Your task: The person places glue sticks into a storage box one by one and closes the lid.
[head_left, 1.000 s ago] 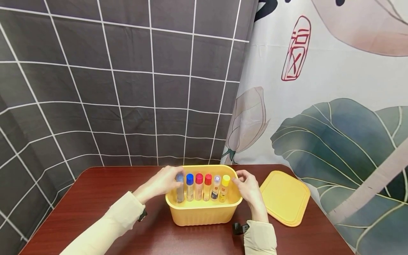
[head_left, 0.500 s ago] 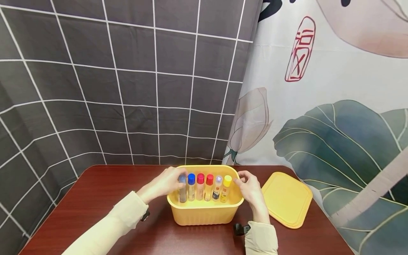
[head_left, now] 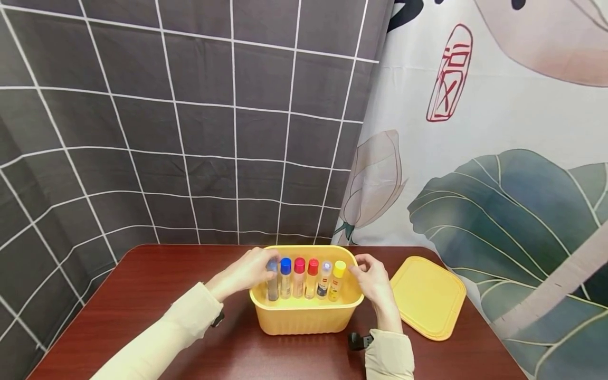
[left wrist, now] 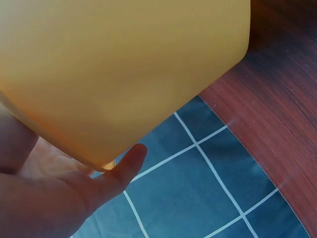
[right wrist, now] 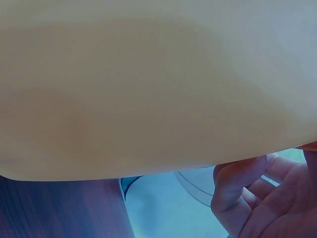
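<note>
A yellow plastic bin point(head_left: 309, 319) stands on the table with a row of slim, clear glue bottles point(head_left: 298, 285) upright in it. Their caps are blue, red, pale lilac and yellow. My left hand point(head_left: 249, 272) reaches over the left rim and pinches the grey-blue cap of the leftmost glue bottle point(head_left: 273, 289); the fingers partly cover that cap. On the other side, my right hand point(head_left: 372, 279) grips the right rim with curled fingers. Both wrist views are mostly filled by the bin's outer wall point(left wrist: 129, 74), so the bottles are hidden there.
A yellow lid point(head_left: 429, 298) lies flat on the reddish-brown table point(head_left: 157, 285), right of the bin. Behind the table hang a dark grid-patterned cloth point(head_left: 190, 126) and a white cloth with plant drawings point(head_left: 499, 211).
The whole scene has shifted slightly right in the head view. Both hands keep their places at the bin, and the bottles stay upright.
</note>
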